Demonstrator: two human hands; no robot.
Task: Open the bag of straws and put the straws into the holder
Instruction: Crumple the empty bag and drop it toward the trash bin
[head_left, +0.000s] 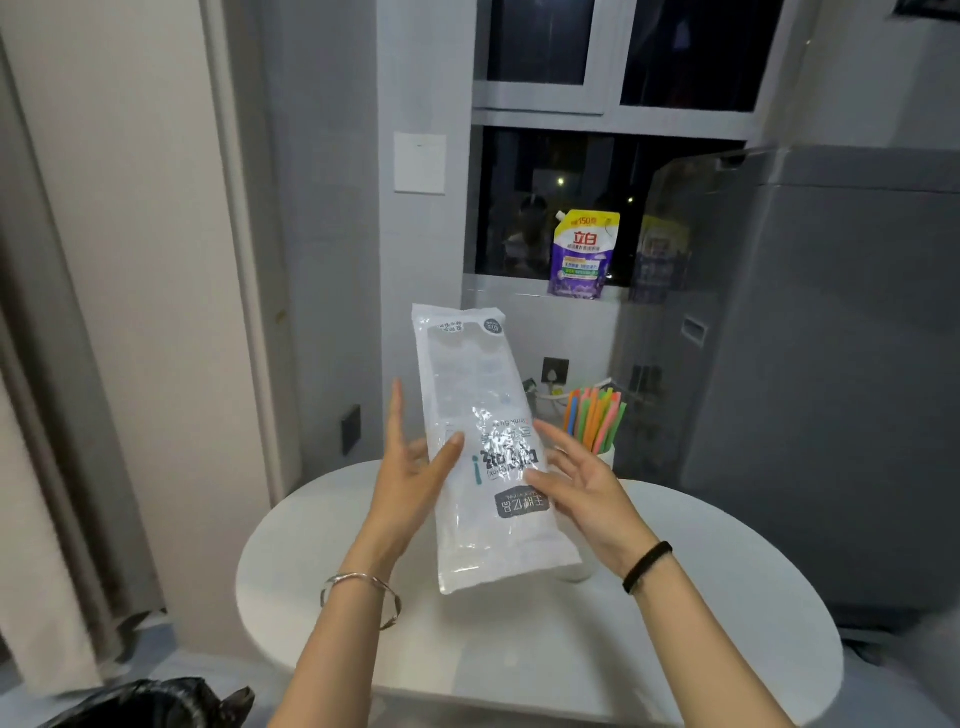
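Note:
A long, translucent white straw bag (483, 447) with dark print stands upright and slightly tilted in the air above the round white table (519, 654). It looks flat. My left hand (410, 467) touches its left edge, thumb on the front and fingers spread and straight. My right hand (582, 483) touches the bag's right edge with relaxed, extended fingers. Behind my right hand stands the white holder (607, 457), with several orange, green, blue and pink straws (597, 415) sticking out of its top. My right hand and the bag hide most of the holder.
A purple and yellow detergent pouch (582, 254) stands on the windowsill behind. A grey appliance (831, 364) fills the right side. A curtain (62, 415) hangs at the left, and a black plastic bag (156, 701) lies at the lower left.

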